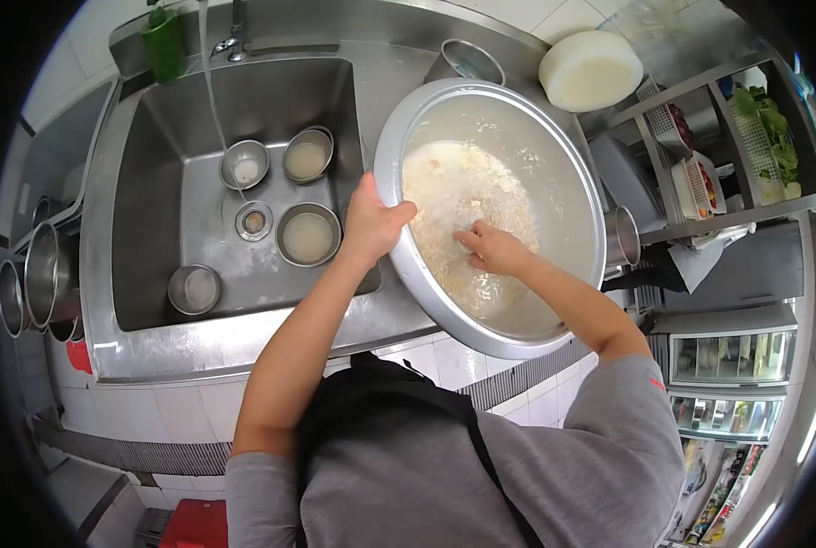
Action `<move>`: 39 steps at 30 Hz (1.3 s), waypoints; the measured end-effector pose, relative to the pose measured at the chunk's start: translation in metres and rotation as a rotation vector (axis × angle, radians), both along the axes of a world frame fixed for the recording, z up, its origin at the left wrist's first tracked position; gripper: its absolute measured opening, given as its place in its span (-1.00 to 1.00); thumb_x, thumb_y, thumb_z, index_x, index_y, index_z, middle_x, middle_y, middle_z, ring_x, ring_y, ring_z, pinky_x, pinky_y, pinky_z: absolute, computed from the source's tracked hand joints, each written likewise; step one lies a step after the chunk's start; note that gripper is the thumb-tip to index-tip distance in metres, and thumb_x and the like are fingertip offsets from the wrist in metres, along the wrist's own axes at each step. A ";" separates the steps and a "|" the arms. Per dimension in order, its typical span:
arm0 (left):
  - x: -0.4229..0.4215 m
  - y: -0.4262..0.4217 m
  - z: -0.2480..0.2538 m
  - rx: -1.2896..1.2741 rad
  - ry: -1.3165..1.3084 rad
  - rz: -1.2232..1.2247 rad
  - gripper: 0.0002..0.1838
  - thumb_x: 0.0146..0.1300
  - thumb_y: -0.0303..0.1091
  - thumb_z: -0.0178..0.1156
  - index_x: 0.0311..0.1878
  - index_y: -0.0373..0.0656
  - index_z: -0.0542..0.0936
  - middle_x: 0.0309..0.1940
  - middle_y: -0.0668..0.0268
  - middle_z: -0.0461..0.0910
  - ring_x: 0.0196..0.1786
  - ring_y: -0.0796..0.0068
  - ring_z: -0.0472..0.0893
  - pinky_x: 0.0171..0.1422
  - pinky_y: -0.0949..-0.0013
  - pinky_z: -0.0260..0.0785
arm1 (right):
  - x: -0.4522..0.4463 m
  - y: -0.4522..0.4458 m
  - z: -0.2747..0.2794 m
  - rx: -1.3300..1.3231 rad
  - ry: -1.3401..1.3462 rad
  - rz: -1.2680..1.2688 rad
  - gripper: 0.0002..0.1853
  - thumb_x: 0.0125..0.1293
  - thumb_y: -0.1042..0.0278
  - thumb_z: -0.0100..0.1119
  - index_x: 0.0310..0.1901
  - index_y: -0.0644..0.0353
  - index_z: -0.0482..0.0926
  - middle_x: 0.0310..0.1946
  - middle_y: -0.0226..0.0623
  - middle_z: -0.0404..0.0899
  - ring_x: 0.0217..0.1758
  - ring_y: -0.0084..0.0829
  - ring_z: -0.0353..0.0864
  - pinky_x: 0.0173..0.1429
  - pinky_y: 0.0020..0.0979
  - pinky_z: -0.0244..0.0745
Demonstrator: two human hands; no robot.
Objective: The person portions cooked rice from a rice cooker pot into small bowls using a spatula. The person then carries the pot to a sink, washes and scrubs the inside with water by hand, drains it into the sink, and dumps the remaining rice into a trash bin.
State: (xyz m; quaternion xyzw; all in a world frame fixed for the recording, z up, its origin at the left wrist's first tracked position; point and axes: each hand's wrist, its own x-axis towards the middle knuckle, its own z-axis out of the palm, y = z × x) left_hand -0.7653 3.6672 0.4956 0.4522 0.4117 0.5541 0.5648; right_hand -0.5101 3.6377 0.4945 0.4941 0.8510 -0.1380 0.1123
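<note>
My left hand (pixel 373 222) is closed round the left rim of a large silver pot (pixel 408 247), thumb over the edge. The pot is tilted, its mouth facing me, and overhangs the counter's front edge. Inside lies a wet, whitish, grainy mass (pixel 444 196) with cloudy liquid and bits stuck to the wall. My right hand (pixel 494 247) is down in the pot with its fingers curled against this mass; the fingertips are partly hidden, so what they hold cannot be made out.
Left of the pot, the steel sink (pixel 202 183) holds several small metal bowls, including one with cloudy liquid (pixel 308 237). Water (pixel 214 100) runs from above. Behind the pot stand a metal container (pixel 467 64) and a white round block (pixel 590 71). Shelves with vegetables (pixel 764 137) are at right.
</note>
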 end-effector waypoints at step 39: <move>-0.006 -0.002 0.004 -0.024 0.158 -0.036 -0.46 -0.17 -0.50 0.10 0.01 -0.29 0.31 -0.21 0.21 0.48 -0.20 0.46 0.48 -0.07 0.44 0.31 | -0.038 0.132 -0.064 0.642 0.211 -0.149 -0.74 -0.04 0.41 0.07 -0.25 0.28 0.41 -0.32 -0.05 0.41 -0.19 -0.12 0.41 -0.10 -0.24 0.35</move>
